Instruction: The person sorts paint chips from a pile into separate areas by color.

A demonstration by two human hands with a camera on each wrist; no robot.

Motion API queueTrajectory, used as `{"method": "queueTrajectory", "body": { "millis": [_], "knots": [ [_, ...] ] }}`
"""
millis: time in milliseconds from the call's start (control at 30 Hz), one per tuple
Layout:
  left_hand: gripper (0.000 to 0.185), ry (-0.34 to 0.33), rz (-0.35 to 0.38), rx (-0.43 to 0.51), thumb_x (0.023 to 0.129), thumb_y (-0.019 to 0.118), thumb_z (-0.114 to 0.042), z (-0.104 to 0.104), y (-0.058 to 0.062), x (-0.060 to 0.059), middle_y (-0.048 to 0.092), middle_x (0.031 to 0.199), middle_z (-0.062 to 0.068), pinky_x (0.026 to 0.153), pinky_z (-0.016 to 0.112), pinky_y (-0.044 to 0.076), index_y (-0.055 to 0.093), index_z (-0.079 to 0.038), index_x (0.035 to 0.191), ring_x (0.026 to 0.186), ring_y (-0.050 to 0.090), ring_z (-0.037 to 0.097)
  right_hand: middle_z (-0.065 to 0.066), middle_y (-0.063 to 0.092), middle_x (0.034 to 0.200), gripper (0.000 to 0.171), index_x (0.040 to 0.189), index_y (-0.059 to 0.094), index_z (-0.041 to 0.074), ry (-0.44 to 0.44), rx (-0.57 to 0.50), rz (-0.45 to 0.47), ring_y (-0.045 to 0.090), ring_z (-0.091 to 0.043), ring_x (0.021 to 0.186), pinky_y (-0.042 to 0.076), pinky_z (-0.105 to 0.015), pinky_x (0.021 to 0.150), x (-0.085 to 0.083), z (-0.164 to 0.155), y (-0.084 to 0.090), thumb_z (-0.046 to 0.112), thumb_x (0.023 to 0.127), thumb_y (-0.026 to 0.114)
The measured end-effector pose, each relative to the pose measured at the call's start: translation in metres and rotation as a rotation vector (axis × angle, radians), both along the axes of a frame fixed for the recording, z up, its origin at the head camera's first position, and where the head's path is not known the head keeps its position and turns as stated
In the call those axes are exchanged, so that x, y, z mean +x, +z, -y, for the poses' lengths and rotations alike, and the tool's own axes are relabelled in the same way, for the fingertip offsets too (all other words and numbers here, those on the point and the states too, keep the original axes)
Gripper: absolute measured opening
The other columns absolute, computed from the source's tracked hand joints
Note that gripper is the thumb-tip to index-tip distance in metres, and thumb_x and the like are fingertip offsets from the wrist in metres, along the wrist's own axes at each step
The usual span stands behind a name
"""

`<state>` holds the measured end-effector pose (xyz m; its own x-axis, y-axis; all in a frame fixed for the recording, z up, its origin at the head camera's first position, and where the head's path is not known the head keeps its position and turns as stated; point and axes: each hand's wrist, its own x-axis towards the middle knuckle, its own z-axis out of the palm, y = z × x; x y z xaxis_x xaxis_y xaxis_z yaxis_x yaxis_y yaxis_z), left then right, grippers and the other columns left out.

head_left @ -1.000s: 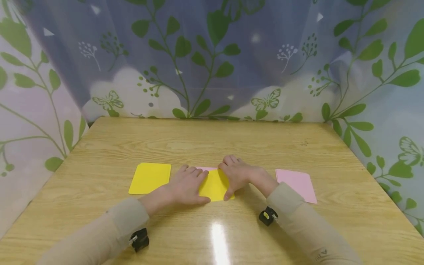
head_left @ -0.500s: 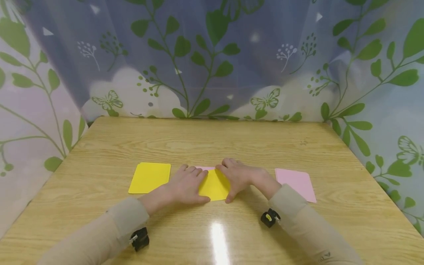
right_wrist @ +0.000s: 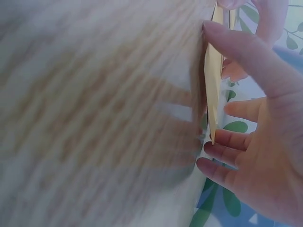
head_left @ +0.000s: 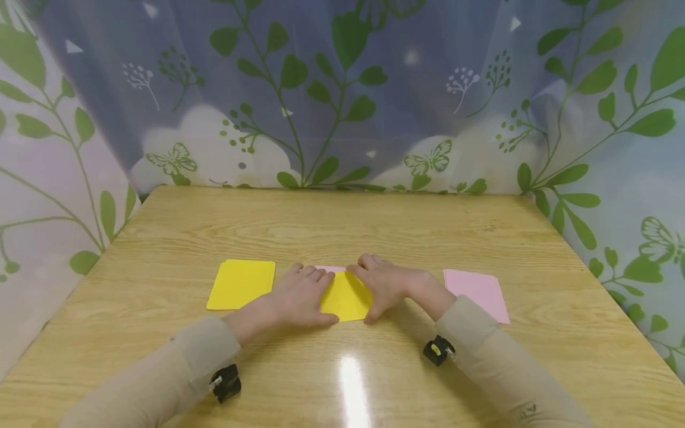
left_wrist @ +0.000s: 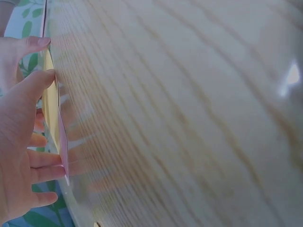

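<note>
In the head view a square yellow sheet of paper (head_left: 345, 297) lies between my two hands at the middle of the table, and its surface bows slightly. A strip of pink paper (head_left: 330, 268) shows behind its far edge. My left hand (head_left: 302, 297) holds the left part, thumb at the near edge and fingers toward the far edge. From the other side my right hand (head_left: 387, 288) grips the right part between thumb and fingers. Both wrist views show the yellow sheet (right_wrist: 214, 80) almost edge-on; a pink edge (left_wrist: 64, 151) lies against it in the left wrist view.
A yellow paper stack (head_left: 242, 284) lies left of the hands, and a pink paper stack (head_left: 476, 292) lies to the right. The wooden table (head_left: 342, 223) ends at a leaf-patterned curtain (head_left: 342, 89) on the back and sides. Black wrist devices hang under both sleeves.
My right hand has shifted a little along the yellow sheet's right side, covering the corner that showed past its thumb. My left hand stays in place. The head view has tilted slightly.
</note>
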<state>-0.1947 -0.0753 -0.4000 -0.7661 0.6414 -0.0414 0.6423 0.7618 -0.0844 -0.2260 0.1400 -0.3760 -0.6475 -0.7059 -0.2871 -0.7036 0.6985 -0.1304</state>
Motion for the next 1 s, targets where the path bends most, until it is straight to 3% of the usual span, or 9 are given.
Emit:
{"method": "queueTrajectory", "body": {
  "millis": [300, 667, 1000],
  "knots": [
    [0.085, -0.011, 0.0, 0.0, 0.08, 0.048, -0.068, -0.0004, 0.0038, -0.0038, 0.052, 0.128, 0.011, 0.099, 0.047, 0.031, 0.043, -0.003, 0.135, 0.118, 0.046, 0.028, -0.011, 0.032, 0.125, 0.103, 0.145, 0.023, 0.007, -0.007, -0.018, 0.053, 0.035, -0.022, 0.11, 0.039, -0.034, 0.091, 0.0003, -0.0018, 0.0083, 0.041, 0.066, 0.08],
    [0.082, -0.024, -0.026, 0.005, 0.078, 0.049, -0.068, -0.0008, 0.0036, -0.004, 0.055, 0.123, 0.009, 0.097, 0.045, 0.034, 0.047, -0.004, 0.13, 0.114, 0.048, 0.027, -0.012, 0.033, 0.131, 0.102, 0.146, 0.023, 0.007, 0.01, 0.019, 0.019, 0.036, -0.022, 0.114, 0.038, -0.034, 0.094, 0.0014, -0.0013, 0.0082, 0.042, 0.067, 0.077],
    [0.103, 0.044, 0.059, 0.02, 0.072, 0.044, -0.079, -0.0037, -0.002, -0.0027, 0.041, 0.138, 0.014, 0.103, 0.046, 0.027, 0.032, -0.004, 0.143, 0.127, 0.036, 0.029, -0.014, 0.036, 0.133, 0.097, 0.142, 0.028, 0.005, 0.047, -0.054, -0.041, 0.04, -0.024, 0.116, 0.039, -0.037, 0.096, 0.0044, -0.0048, 0.0033, 0.039, 0.065, 0.075]
  ]
}}
